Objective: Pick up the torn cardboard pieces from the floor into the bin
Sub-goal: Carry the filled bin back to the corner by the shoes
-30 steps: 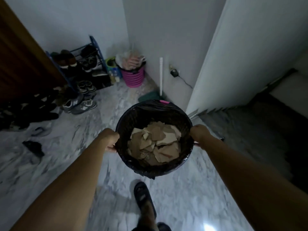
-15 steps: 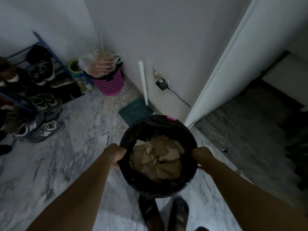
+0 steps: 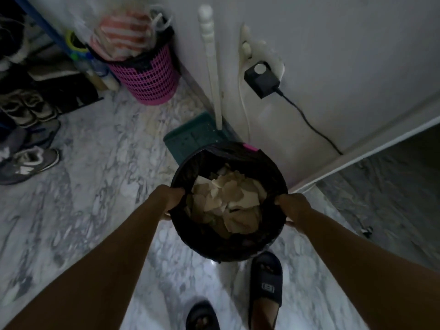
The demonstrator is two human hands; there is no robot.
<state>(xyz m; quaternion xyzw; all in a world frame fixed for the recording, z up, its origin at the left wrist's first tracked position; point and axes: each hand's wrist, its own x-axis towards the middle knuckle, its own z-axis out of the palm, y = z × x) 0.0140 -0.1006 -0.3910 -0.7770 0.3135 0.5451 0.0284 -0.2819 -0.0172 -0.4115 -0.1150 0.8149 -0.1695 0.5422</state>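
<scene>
A round bin [image 3: 228,248] lined with a black bag is held above the marble floor in front of me. Several torn brown cardboard pieces [image 3: 226,201] lie piled inside it. My left hand [image 3: 170,198] grips the bin's left rim, fingers curled over the edge. On the opposite rim my right hand [image 3: 291,207] grips the same way. No loose cardboard shows on the floor in view.
A green dustpan [image 3: 190,139] with a white handle [image 3: 210,67] leans at the wall just beyond the bin. A pink basket [image 3: 150,77] and a shoe rack [image 3: 35,86] stand at the back left. A black plug [image 3: 260,81] hangs on the wall. My slippered feet [image 3: 265,282] are below.
I have carried the bin forward toward the wall and corner; the dustpan, pink basket and plug now look much closer. Both hands keep their grip on the rim.
</scene>
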